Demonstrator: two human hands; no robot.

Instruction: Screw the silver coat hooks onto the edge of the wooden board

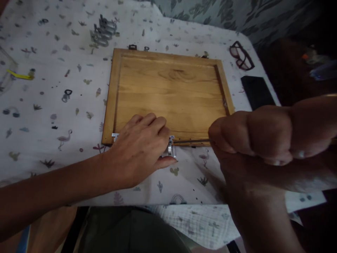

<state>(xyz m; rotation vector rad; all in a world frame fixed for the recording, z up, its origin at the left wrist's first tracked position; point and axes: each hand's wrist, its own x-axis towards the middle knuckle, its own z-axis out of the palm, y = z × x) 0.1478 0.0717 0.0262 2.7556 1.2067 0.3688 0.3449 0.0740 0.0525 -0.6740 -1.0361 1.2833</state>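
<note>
A wooden cabinet door (pixel 168 88) lies flat on the patterned tablecloth (pixel 47 105). My left hand (pixel 139 151) rests on its near edge, fingers bent over a small metal hinge (pixel 170 149) that it presses against the wood. My right hand (pixel 258 135) is a closed fist around a screwdriver. Its thin shaft (pixel 192 141) runs level to the left, with the tip at the hinge. A second bit of metal (pixel 115 135) shows at the door's near left corner.
Several metal hinges (pixel 103 31) lie piled at the far left. Dark-framed glasses (pixel 241 55) and a black phone (pixel 256 92) lie right of the door. A yellow item (pixel 21 75) lies at the left edge. A small dark metal piece (pixel 66 95) lies on the cloth.
</note>
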